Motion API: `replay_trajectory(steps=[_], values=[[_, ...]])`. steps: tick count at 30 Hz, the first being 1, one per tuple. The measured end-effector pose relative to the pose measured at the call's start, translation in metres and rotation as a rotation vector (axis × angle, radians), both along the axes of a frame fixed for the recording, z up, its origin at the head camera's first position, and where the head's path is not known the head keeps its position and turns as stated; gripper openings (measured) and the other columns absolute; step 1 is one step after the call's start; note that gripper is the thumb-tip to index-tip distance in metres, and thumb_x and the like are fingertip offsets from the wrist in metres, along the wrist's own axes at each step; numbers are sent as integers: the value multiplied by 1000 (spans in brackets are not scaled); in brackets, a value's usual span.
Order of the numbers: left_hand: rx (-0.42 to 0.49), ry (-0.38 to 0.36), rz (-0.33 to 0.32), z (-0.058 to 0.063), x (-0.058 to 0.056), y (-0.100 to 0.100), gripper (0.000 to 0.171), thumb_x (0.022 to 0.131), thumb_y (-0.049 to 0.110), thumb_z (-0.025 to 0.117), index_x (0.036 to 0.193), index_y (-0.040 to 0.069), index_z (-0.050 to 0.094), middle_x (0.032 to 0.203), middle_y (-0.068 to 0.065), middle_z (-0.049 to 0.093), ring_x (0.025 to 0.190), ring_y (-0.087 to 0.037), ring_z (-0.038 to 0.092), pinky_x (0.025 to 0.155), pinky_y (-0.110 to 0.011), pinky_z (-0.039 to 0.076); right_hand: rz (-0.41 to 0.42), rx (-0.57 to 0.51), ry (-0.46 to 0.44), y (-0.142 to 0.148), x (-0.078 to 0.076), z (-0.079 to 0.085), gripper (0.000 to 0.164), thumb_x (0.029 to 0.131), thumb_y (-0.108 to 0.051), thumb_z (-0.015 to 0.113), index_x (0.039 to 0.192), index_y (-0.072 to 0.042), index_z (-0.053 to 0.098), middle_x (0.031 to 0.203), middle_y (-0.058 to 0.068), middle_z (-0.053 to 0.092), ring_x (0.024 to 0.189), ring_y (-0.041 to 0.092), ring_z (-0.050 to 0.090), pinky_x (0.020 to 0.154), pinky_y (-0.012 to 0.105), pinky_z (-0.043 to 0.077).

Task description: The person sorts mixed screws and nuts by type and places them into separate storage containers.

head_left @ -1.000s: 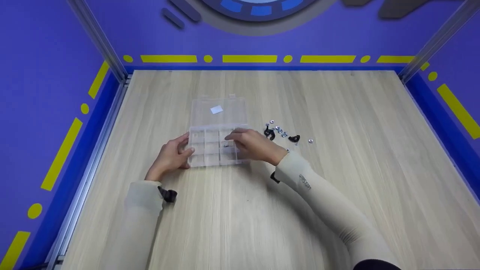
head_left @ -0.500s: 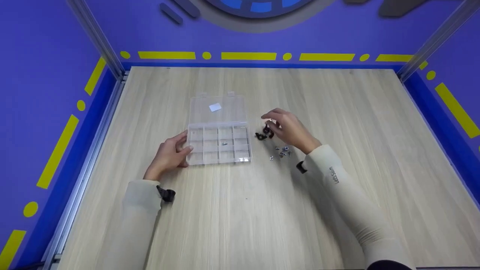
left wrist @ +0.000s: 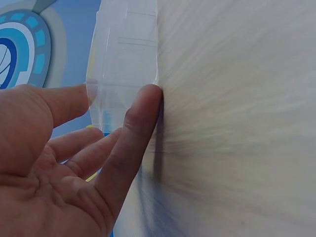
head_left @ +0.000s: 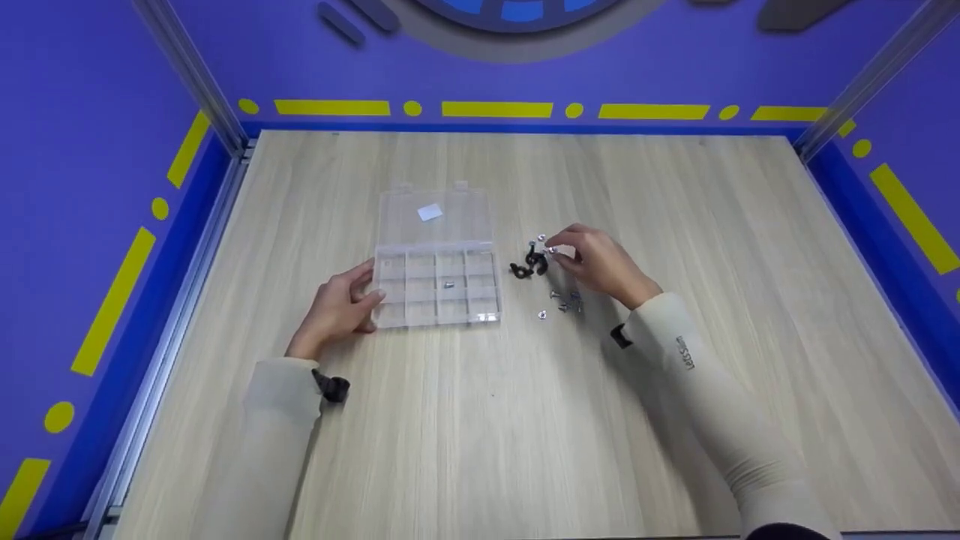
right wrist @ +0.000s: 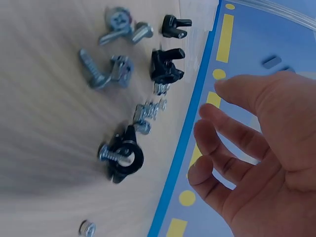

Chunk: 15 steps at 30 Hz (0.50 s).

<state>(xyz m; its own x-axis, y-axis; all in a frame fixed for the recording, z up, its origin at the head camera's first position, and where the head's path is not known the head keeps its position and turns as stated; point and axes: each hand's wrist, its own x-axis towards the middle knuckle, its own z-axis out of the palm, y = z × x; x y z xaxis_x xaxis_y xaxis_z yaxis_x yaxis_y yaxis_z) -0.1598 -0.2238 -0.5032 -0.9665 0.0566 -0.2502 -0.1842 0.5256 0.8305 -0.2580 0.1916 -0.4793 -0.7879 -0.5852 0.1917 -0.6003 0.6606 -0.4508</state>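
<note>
A clear compartment box lies with its lid folded back. One small silver screw sits in a middle compartment. My left hand grips the box's left edge, thumb over the rim; in the left wrist view a fingertip lies along its wall at the table. To the right, my right hand hovers beside loose hardware, thumb and index apart with nothing between them in the right wrist view. Closest are black winged pieces resembling wing nuts, several silver screws and small silver nuts.
More screws lie on the wooden table in front of the right hand. A white label is on the lid. Blue panels with yellow marks wall the back and sides.
My right hand has moved from over the box to the loose hardware at right, then slightly further right. One black piece now lies further left. The left hand stays at the box.
</note>
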Motion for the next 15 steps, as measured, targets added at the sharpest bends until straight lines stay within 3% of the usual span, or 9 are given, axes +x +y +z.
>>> replay_trajectory(steps=[5, 12, 15], values=[[-2, 0, 5, 1, 0, 1, 68, 104, 18, 64, 163, 14, 31, 112, -15, 71, 59, -19, 65, 56, -29, 53, 21, 6, -58, 7, 0, 2, 25, 96, -5, 72, 120, 1, 74, 119, 16, 72, 102, 33, 69, 86, 45, 56], [11, 16, -10, 1, 0, 1, 68, 103, 16, 64, 162, 8, 30, 148, -16, 56, 58, -17, 67, 56, -26, 54, 24, 28, -83, 8, 3, 2, 27, 93, -6, 76, 118, 2, 74, 115, 15, 74, 99, 31, 70, 86, 43, 57], [7, 18, -9, -1, 0, 0, 68, 103, 16, 64, 162, 8, 30, 144, -16, 59, 58, -17, 66, 56, -26, 54, 18, 38, -97, 7, 5, 1, 28, 91, -4, 77, 119, 1, 74, 113, 15, 75, 99, 29, 70, 87, 43, 57]])
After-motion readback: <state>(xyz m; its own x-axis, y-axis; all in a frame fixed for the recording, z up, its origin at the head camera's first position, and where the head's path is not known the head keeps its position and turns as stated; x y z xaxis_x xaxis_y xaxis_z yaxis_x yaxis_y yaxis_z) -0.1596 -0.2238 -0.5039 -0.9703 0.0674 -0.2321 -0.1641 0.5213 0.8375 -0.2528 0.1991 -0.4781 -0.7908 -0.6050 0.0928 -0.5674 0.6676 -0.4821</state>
